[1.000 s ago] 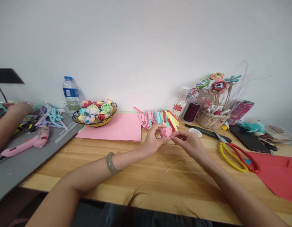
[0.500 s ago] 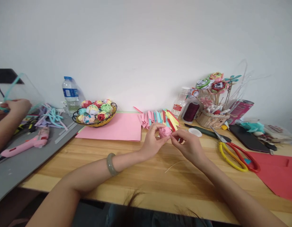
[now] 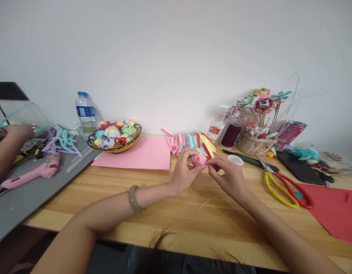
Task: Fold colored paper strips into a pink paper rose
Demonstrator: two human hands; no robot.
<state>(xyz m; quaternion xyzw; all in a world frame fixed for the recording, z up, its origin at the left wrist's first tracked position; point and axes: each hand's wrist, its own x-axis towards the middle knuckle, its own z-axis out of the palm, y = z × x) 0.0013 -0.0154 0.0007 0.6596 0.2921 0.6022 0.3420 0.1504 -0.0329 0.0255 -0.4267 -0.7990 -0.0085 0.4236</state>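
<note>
A pink folded paper flower is held above the wooden table, with the fingers of my left hand closed around its left side. My right hand pinches at the flower's right edge; what lies between its fingertips is too small to make out. A thin pale thread lies on the table under my right hand. Just behind the flower stands a row of folded paper strips in pink, blue, red and yellow.
On the left, a basket of paper flowers rests on pink paper. A glue gun lies on a grey mat near a co-worker's hand. To the right are scissors, a white lid, a thread spool and red paper.
My right hand's fingers have shifted slightly at the flower's edge, with the thumb lower and further from the forefinger. The co-worker's hand has moved left and down.
</note>
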